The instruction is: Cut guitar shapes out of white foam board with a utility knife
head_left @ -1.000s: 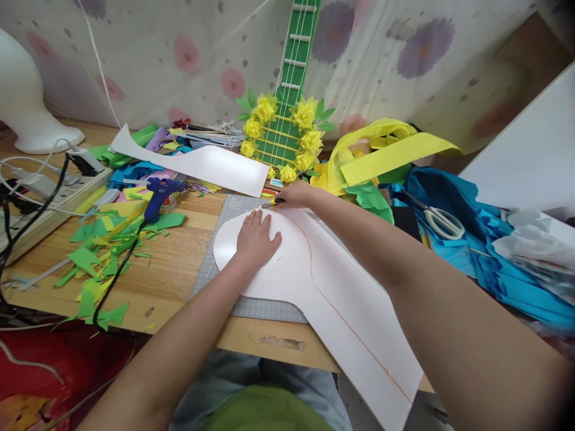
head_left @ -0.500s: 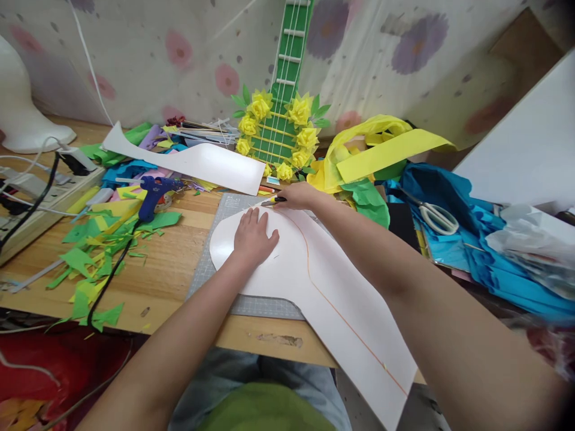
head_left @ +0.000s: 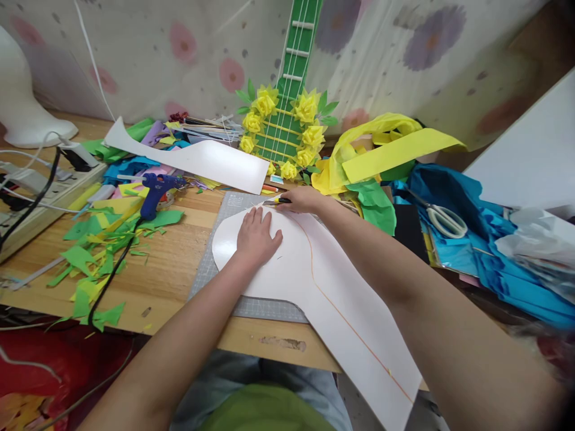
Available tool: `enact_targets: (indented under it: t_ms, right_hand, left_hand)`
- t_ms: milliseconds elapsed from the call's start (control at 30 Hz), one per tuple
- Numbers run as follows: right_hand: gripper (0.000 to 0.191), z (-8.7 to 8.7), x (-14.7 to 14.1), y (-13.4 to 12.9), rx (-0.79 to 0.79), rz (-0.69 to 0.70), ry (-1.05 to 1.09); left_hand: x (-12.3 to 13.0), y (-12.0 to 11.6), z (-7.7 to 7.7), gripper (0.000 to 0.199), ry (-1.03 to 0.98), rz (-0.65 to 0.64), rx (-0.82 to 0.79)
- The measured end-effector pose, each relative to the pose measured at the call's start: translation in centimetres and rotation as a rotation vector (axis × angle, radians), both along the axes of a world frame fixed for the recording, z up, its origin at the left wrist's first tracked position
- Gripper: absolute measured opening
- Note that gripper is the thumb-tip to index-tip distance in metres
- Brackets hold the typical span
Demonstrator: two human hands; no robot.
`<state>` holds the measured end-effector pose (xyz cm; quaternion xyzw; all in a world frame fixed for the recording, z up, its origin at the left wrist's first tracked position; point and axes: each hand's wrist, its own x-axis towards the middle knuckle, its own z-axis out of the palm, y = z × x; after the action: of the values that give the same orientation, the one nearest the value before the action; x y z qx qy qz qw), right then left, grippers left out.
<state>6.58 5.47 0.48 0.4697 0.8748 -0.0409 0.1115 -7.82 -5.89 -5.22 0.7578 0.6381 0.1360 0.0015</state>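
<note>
A large white board [head_left: 287, 269] with an orange drawn line lies over a grey cutting mat [head_left: 204, 281], its narrow end reaching past the table's front edge. My left hand [head_left: 257, 236] presses flat on the board's rounded part, fingers stretched out. In my right hand [head_left: 300, 199] is a craft knife [head_left: 275, 202], its blade pointing left at the board's far edge, near the upper end of the orange line. The fingers are closed round the knife handle. Whether the blade tip is through the board is too small to tell.
Behind the mat lies a white cut-off strip [head_left: 215, 164]. A green guitar with yellow paper flowers [head_left: 283, 129] leans at the wall. A blue glue gun [head_left: 155, 191], paper scraps [head_left: 96, 257] and a power strip [head_left: 54, 197] sit left; white-handled scissors [head_left: 447, 221] lie right.
The whole view has shifted slightly, so things appear a little further right. Both hands and the knife keep nearly the same place on the board.
</note>
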Motion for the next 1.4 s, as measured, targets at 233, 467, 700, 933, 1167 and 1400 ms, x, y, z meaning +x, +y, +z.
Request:
enact_targets:
  t_ms: [233, 467, 700, 933, 1167, 1400]
  right_hand:
    - [0.049, 1.2, -0.8, 0.0, -0.022, 0.016, -0.104]
    - [0.045, 3.3, -3.4, 0.2, 0.005, 0.036, -0.328]
    - [0.044, 3.6, -3.7, 0.6, -0.046, 0.04, -0.37]
    - [0.045, 3.5, -2.8, 0.2, -0.009, 0.055, -0.37]
    - [0.046, 3.0, -2.1, 0.4, 0.046, 0.111, -0.351]
    - [0.049, 2.6, -1.4, 0.0, 0.038, 0.083, -0.323]
  left_hand:
    - [0.0, 0.0, 0.0, 0.054, 0.014, 0.0, 0.006]
    - [-0.1, 0.0, -0.1, 0.055, 0.017, 0.0, -0.008]
    - [-0.1, 0.0, 0.1, 0.056, 0.009, 0.005, -0.03]
    - [-0.1, 0.1, 0.0, 0.057, 0.018, 0.008, -0.026]
    - [-0.2, 0.1, -0.1, 0.056, 0.017, 0.005, -0.011]
    - [-0.2, 0.0, 0.1, 0.055, 0.007, 0.005, -0.021]
